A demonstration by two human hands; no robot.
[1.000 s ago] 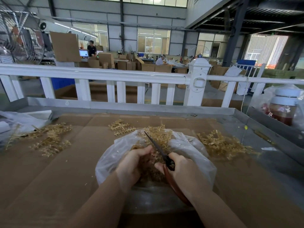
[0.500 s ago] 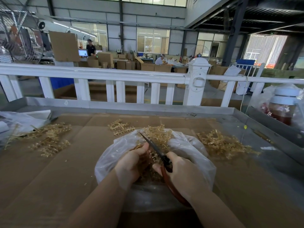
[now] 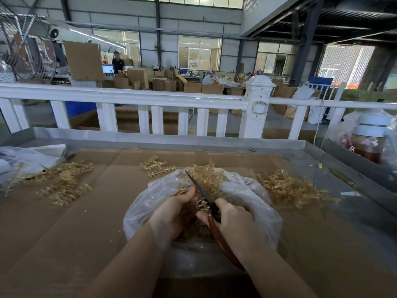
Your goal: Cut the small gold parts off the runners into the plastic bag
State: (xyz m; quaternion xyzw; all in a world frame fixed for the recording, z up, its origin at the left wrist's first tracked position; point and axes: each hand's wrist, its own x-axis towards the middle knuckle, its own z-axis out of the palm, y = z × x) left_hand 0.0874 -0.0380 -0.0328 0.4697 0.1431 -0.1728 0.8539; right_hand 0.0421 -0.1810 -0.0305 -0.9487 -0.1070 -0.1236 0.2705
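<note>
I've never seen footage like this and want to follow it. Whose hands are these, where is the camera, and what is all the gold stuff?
The camera sits on a person's head, looking down at their own two hands. The left hand holds a gold runner over an open plastic bag. The right hand grips scissors with reddish-brown handles. More runners lie on the cardboard-covered table: one pile at left, another at right. A white fence stands behind, with a workshop beyond.
</note>
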